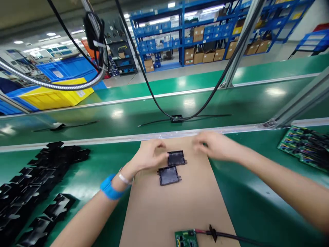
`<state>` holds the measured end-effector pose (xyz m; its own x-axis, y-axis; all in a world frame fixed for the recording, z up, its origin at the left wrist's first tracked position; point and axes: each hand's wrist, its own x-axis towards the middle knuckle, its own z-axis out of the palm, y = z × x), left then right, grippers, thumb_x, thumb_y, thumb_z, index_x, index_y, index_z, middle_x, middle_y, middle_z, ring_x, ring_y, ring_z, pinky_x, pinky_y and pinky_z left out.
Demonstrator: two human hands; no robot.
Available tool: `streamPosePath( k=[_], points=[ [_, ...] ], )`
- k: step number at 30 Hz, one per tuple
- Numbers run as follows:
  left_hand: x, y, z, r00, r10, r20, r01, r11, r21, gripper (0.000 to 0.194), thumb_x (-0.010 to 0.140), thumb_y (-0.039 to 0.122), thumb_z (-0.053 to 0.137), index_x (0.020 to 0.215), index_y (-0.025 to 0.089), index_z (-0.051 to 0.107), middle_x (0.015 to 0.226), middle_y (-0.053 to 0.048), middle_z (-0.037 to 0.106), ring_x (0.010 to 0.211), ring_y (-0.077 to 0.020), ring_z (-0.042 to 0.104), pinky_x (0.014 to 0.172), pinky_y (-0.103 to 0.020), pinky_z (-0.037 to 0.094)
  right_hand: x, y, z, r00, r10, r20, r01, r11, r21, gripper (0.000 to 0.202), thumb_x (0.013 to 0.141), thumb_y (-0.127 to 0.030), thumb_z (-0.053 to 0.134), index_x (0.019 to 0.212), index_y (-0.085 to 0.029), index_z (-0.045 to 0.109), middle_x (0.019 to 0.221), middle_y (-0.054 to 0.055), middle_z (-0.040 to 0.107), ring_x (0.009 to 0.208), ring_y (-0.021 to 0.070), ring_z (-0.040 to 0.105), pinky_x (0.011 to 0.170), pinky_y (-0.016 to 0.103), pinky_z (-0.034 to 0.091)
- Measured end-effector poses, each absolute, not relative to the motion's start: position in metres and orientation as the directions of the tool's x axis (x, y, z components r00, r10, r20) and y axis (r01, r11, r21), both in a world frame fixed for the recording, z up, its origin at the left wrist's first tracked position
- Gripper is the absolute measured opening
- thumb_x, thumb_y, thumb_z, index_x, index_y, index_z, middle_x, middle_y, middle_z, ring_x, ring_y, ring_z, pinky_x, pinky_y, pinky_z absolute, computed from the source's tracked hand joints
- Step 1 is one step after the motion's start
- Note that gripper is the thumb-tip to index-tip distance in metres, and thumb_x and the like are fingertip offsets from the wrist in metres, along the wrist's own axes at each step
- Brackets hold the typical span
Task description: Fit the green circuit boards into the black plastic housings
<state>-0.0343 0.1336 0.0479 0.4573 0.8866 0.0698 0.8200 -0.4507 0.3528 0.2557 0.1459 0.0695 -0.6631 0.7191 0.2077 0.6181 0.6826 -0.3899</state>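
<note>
Two shallow black plastic cases lie on a brown cardboard sheet (195,199). My left hand (150,154), with a blue band on its wrist, has its thumb at the left edge of the upper case (176,158); the fingers are curled but apart from the thumb. Just below sits the lower case (169,175), untouched. To the right of the cases, my right hand (209,145) is over the cardboard's upper right edge, blurred, and whether it holds anything is unclear. A green circuit board (186,238) with a black cable lies at the cardboard's bottom edge.
Many black plastic parts (33,188) cover the left of the green bench. Wired circuit boards (305,147) are piled at the right. A black cable (151,92) hangs in front. Behind the metal rail (113,140) stand yellow (56,96) and blue bins (69,68).
</note>
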Motion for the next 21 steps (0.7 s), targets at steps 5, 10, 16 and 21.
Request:
streamPosePath(
  k=[5, 10, 16, 21],
  points=[
    [-0.036, 0.043, 0.026, 0.511, 0.858, 0.054, 0.734, -0.468, 0.491, 0.052, 0.073, 0.029, 0.069, 0.121, 0.020, 0.051, 0.117, -0.008, 0.058, 0.108, -0.0254, 0.055, 0.096, -0.040, 0.045, 0.247, 0.007, 0.046, -0.784, 0.610, -0.120, 0.555, 0.600, -0.576, 0.030, 0.069, -0.035, 0.080, 0.086, -0.020, 0.061, 0.090, 0.003, 0.061, 0.087, 0.0221, 0.056, 0.072, 0.031, 0.047],
    [-0.011, -0.001, 0.029, 0.503, 0.857, 0.115, 0.642, -0.459, 0.615, 0.055, 0.079, 0.030, 0.067, 0.129, 0.020, 0.045, 0.128, -0.011, 0.051, 0.119, -0.0278, 0.047, 0.103, -0.045, 0.038, 0.241, -0.029, 0.032, -0.714, 0.694, -0.094, 0.566, 0.492, -0.662, 0.014, 0.087, -0.008, 0.049, 0.083, -0.020, 0.053, 0.089, 0.002, 0.057, 0.085, 0.0184, 0.053, 0.074, 0.030, 0.042],
    [0.020, -0.043, 0.042, 0.480, 0.826, -0.295, 0.504, 0.016, 0.864, 0.020, 0.089, 0.039, 0.055, 0.093, 0.019, 0.056, 0.071, 0.002, 0.056, 0.061, -0.0120, 0.051, 0.055, -0.022, 0.041, 0.245, -0.020, 0.054, -0.620, 0.784, 0.008, 0.543, 0.437, -0.717, 0.020, 0.097, -0.019, 0.039, 0.083, -0.020, 0.053, 0.080, 0.001, 0.055, 0.073, 0.0146, 0.052, 0.065, 0.027, 0.038],
    [0.037, -0.045, 0.033, 0.353, 0.896, -0.271, 0.600, 0.005, 0.800, 0.023, 0.085, 0.028, 0.051, 0.066, 0.019, 0.041, 0.054, 0.006, 0.038, 0.049, -0.0089, 0.032, 0.045, -0.023, 0.022, 0.225, -0.028, 0.043, -0.557, 0.806, 0.200, 0.732, 0.590, -0.341, 0.014, 0.084, -0.010, 0.047, 0.075, -0.019, 0.053, 0.072, 0.003, 0.055, 0.063, 0.0177, 0.053, 0.056, 0.030, 0.036]
  ],
)
